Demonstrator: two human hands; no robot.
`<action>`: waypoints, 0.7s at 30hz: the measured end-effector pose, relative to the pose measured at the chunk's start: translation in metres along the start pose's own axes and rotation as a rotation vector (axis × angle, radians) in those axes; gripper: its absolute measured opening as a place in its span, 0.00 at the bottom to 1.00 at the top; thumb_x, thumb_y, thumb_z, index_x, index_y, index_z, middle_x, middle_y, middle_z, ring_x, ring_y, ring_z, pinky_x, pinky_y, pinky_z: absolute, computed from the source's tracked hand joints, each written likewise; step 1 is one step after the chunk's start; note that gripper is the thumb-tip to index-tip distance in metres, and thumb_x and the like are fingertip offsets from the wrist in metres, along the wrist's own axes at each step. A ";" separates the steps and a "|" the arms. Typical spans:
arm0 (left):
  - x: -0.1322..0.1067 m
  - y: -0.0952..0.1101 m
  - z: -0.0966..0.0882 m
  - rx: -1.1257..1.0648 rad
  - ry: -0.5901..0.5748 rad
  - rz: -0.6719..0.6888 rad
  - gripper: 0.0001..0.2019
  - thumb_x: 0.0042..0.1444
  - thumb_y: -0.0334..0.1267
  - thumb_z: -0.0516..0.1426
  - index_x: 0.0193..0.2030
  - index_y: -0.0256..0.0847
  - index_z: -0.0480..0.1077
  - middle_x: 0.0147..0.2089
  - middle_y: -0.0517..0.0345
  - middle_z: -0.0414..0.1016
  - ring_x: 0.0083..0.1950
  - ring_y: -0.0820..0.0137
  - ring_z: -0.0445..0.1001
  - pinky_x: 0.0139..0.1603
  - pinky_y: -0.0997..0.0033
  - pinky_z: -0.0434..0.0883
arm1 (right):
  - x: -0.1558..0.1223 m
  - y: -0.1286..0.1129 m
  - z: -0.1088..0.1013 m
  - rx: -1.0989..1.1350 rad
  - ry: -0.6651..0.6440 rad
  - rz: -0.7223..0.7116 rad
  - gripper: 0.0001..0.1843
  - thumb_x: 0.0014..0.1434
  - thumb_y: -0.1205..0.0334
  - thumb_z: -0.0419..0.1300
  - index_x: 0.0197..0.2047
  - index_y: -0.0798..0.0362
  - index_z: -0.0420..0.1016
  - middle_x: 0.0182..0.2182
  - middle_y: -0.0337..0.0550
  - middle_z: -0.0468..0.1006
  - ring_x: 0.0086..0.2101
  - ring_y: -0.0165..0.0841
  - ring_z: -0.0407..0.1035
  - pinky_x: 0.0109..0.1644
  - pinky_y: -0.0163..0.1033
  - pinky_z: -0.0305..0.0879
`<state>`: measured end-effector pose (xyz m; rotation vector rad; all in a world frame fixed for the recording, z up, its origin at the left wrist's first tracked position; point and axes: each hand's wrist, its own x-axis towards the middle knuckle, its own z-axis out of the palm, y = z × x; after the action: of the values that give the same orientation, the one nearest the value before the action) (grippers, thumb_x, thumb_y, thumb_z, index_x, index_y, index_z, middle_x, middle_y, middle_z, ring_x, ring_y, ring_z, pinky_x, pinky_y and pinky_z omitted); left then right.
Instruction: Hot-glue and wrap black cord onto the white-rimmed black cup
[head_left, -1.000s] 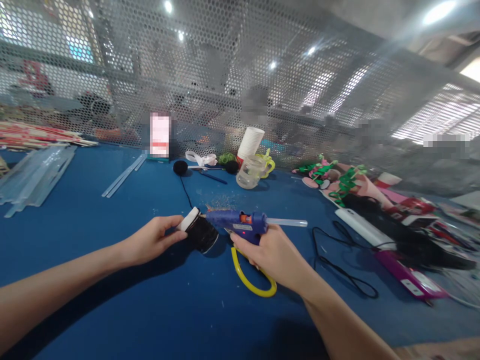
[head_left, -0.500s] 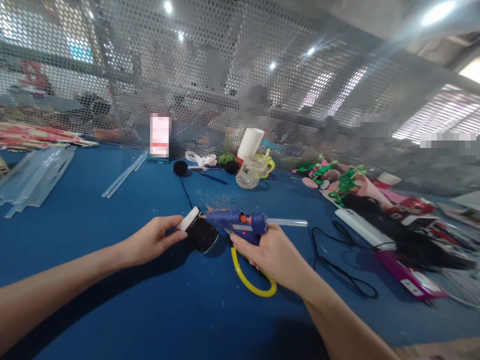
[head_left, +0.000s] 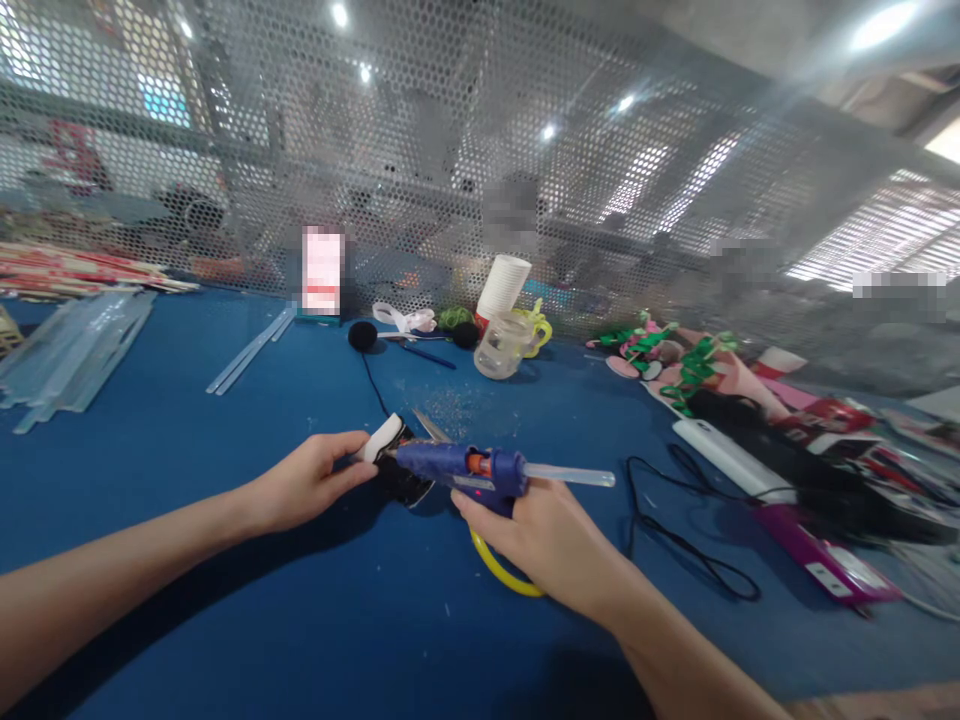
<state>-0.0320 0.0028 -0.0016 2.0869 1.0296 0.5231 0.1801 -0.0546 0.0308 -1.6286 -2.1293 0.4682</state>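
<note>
My right hand (head_left: 544, 535) grips a blue glue gun (head_left: 469, 467) with a clear glue stick sticking out of its back end. The gun's nozzle points left, onto a black roll (head_left: 401, 475) with a white end disc (head_left: 381, 437). My left hand (head_left: 304, 483) pinches that roll at the white disc and holds it on the blue table (head_left: 225, 450). A yellow loop (head_left: 501, 570) lies under my right hand, partly hidden.
Clear glue sticks (head_left: 71, 350) lie at the far left. A clear mug (head_left: 501, 346), paper cups (head_left: 502, 284) and a black pompom (head_left: 362, 335) stand at the back. Green-ribbon crafts (head_left: 675, 365), a black cord (head_left: 675, 520) and a purple case (head_left: 821, 560) crowd the right. Perforated metal mesh (head_left: 450, 150) walls the back.
The glue gun in my right hand has shifted left and slightly down, its nozzle now against the black roll. My left hand stays where it was.
</note>
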 end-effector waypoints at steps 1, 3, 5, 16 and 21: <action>0.000 0.000 0.000 -0.001 0.001 -0.001 0.13 0.53 0.41 0.46 0.33 0.33 0.64 0.29 0.59 0.64 0.31 0.71 0.61 0.33 0.74 0.60 | -0.001 0.001 0.001 0.012 0.009 -0.019 0.10 0.51 0.62 0.51 0.32 0.53 0.71 0.23 0.42 0.72 0.20 0.29 0.63 0.25 0.35 0.58; 0.000 0.000 0.000 0.000 0.002 -0.007 0.13 0.53 0.41 0.46 0.32 0.33 0.64 0.28 0.59 0.63 0.30 0.71 0.61 0.31 0.74 0.60 | -0.002 0.003 0.003 0.036 0.031 -0.061 0.10 0.51 0.61 0.51 0.34 0.53 0.71 0.22 0.41 0.72 0.19 0.29 0.63 0.24 0.35 0.58; 0.000 0.001 0.001 0.005 0.000 -0.011 0.13 0.53 0.41 0.46 0.31 0.33 0.64 0.27 0.60 0.63 0.30 0.71 0.60 0.31 0.74 0.60 | -0.002 0.004 0.003 0.053 0.040 -0.086 0.10 0.51 0.61 0.51 0.33 0.53 0.71 0.21 0.40 0.72 0.19 0.28 0.62 0.24 0.34 0.58; 0.000 0.000 0.000 0.002 -0.015 -0.005 0.13 0.53 0.41 0.46 0.32 0.34 0.64 0.30 0.58 0.66 0.32 0.70 0.63 0.33 0.72 0.61 | 0.007 0.006 -0.004 0.207 0.059 0.036 0.09 0.49 0.61 0.53 0.20 0.54 0.66 0.13 0.36 0.66 0.17 0.28 0.60 0.23 0.34 0.59; 0.000 0.000 -0.001 0.002 -0.020 0.007 0.13 0.53 0.41 0.46 0.33 0.34 0.64 0.31 0.57 0.67 0.33 0.69 0.64 0.35 0.72 0.62 | 0.012 0.011 -0.002 0.246 0.068 0.065 0.14 0.50 0.60 0.52 0.15 0.53 0.61 0.11 0.34 0.63 0.15 0.26 0.58 0.20 0.33 0.57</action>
<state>-0.0328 0.0032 -0.0015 2.0937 1.0121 0.5046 0.1873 -0.0405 0.0288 -1.5542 -1.8909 0.6576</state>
